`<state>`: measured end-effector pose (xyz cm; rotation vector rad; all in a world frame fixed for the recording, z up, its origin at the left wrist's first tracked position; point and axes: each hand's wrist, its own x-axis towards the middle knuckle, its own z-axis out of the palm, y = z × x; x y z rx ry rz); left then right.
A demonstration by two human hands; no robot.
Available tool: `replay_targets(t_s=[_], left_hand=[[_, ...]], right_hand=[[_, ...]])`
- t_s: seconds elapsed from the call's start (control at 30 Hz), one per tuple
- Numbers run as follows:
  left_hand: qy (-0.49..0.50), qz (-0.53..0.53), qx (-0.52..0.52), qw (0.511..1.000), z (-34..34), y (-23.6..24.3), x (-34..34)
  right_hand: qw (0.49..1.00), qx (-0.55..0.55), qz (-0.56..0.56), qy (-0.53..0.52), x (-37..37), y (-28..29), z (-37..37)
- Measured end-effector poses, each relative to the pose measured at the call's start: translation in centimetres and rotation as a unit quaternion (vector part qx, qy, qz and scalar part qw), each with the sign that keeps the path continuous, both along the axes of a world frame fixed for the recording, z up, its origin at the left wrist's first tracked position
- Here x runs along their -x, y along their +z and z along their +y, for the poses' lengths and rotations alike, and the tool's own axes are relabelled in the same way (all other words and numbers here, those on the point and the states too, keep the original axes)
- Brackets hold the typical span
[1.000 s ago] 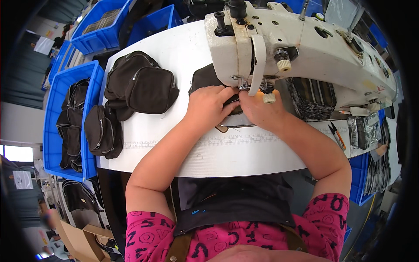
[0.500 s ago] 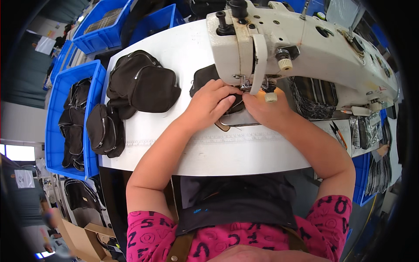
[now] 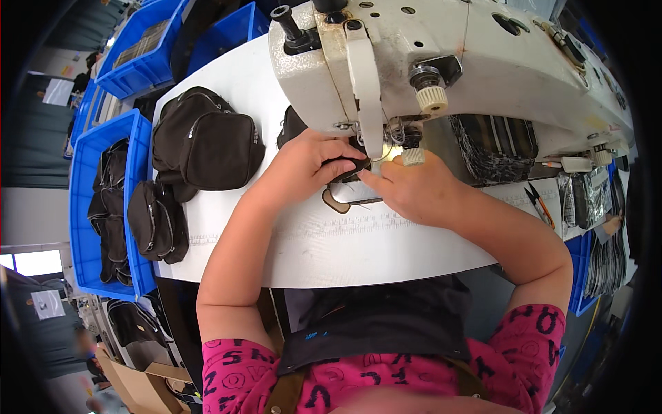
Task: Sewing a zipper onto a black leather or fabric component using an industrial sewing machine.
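Note:
Beneath the head of a white sewing machine [image 3: 310, 72], my left hand [image 3: 300, 165] pinches a black fabric piece [image 3: 350, 172] between thumb and fingers. My right hand [image 3: 420, 190] is on the other side of the needle area, its bent fingers closed at the edge of that piece, close to the presser foot. What lies under the right fingers is mostly hidden. More dark fabric [image 3: 292, 127] shows behind my left hand; I cannot tell whether it is the same piece. A lamp lights the stitching spot.
Black zippered pouches [image 3: 221, 152] are piled on the white table [image 3: 310, 259] at left, beside a blue bin [image 3: 77, 221] of more pouches. At right are a stack of striped fabric pieces [image 3: 493, 145], orange-handled snips [image 3: 541, 205] and plastic-wrapped packets [image 3: 586, 200].
The view has moved closer to the machine. My right hand has shifted back from the needle toward me, while my left still holds the fabric, now drawn more to the left.

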<state>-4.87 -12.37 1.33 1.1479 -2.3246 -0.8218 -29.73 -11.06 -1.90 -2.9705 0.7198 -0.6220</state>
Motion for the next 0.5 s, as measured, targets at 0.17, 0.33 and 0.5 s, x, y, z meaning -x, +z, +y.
replay_targets(t_s=[0.17,0.33,0.5], left_hand=[[-0.003,-0.028,0.047,0.998,0.2,-0.1,0.4],[0.012,-0.029,0.018,0.999,0.5,0.0,0.6],[0.028,-0.054,0.091,0.994,1.1,-0.3,1.4]], right_hand=[[0.995,0.038,0.089,-0.005,0.6,-0.3,0.1],[0.999,-0.034,0.026,0.029,0.5,0.8,-0.1],[0.998,-0.055,0.031,0.025,0.6,0.9,0.1]])
